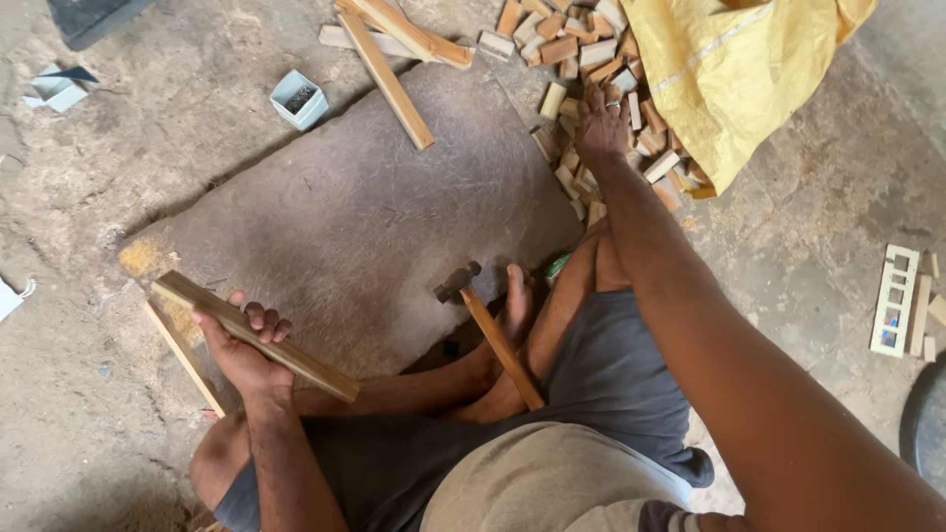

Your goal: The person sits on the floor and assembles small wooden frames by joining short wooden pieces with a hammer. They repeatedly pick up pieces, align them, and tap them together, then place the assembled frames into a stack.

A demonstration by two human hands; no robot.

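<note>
My left hand point(241, 345) grips a long wooden strip point(305, 366) at the lower left, holding it slanted over the edge of a flat stone slab point(355, 207). My right hand point(601, 123) reaches far forward into a pile of small wooden blocks point(576, 49), fingers spread on them; whether it grips one I cannot tell. A hammer point(493, 330) with a wooden handle lies against my foot, its head resting on the slab.
A yellow sack point(739, 69) lies at the upper right beside the blocks. Longer wood strips point(394, 59) cross at the slab's far edge, next to a small grey box point(298, 99). A small white wooden frame point(895, 300) rests on the right floor.
</note>
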